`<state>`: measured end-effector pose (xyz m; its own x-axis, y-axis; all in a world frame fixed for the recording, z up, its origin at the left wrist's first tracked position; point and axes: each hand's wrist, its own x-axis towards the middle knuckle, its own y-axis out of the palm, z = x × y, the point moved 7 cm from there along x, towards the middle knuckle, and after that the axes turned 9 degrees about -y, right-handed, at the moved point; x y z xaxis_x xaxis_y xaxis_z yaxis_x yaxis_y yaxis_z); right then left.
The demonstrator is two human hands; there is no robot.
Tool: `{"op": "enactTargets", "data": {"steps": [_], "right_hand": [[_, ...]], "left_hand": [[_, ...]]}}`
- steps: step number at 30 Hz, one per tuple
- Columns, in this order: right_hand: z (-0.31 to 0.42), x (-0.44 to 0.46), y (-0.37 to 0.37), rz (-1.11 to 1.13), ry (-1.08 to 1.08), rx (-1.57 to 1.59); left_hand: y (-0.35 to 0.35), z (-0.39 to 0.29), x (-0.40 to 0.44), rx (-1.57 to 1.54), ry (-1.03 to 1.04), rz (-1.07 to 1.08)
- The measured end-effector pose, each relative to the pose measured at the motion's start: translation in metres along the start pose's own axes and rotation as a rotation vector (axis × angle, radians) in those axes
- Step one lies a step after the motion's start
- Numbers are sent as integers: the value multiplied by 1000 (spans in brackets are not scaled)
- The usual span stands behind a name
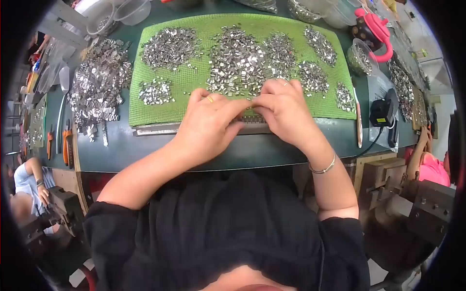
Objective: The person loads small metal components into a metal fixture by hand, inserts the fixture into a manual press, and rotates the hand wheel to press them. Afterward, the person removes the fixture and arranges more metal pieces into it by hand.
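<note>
My left hand (208,121) and my right hand (286,109) meet at the front edge of a green textured mat (196,104). Fingers and thumb are pinched together on both, and whatever they grip is hidden or too small to name. Beneath them runs a long grey metal bar (158,130) with a row of small notches or pieces along it. Just beyond my fingertips lies a large pile of small shiny metal pieces (238,60). Smaller piles, such as the front-left one (155,92) and the right one (313,77), are spread over the mat.
Left of the mat are a heap of metal strips (99,82) and orange-handled pliers (68,145). To the right are a plastic cup of pieces (361,57), a red-handled pot (374,34) and a black adapter (382,112). Other people sit at both sides.
</note>
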<state>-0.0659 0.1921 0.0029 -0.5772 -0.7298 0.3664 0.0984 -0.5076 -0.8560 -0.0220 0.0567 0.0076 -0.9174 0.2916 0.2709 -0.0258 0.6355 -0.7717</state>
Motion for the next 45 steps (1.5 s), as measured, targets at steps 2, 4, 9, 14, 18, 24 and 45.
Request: {"op": "enactTargets", "data": {"steps": [2, 4, 9, 14, 18, 24, 45], "right_hand": [[-1, 4, 1, 35, -7, -16], [-4, 6, 3, 76, -13, -27], [-12, 11, 6, 83, -80, 102], [-8, 12, 12, 22, -51, 70], [0, 5, 1, -75, -5, 59], [16, -9, 10, -100, 130, 138], [38, -38, 0, -75, -182, -231]], "left_hand": [[-3, 2, 3, 31, 4, -1], [-10, 5, 12, 117, 87, -64], [3, 18, 44, 150, 69, 60], [6, 12, 44, 184, 120, 20], [-9, 17, 26, 54, 1, 25], [-1, 7, 3, -114, -91, 28], [-21, 17, 2, 234, 44, -72]]}}
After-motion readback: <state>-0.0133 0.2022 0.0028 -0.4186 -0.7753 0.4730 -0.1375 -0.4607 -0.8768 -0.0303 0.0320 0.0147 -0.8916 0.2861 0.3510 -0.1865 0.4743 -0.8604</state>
